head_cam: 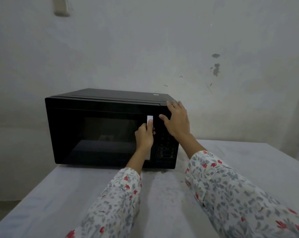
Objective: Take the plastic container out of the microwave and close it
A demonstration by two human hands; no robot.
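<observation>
A black microwave [97, 127] stands at the far end of the table, its door shut. My left hand [145, 134] is wrapped around the silver vertical door handle [149, 118]. My right hand [177, 120] lies flat with fingers spread against the microwave's upper right corner, above the button panel [166, 148]. Behind the dark door glass a faint pale shape [106, 137] shows inside; I cannot tell what it is.
The microwave sits on a table covered by a pale cloth [162, 194], whose left edge drops off to the floor. A stained white wall [162, 48] rises right behind it, with a switch box [60, 6] at the upper left.
</observation>
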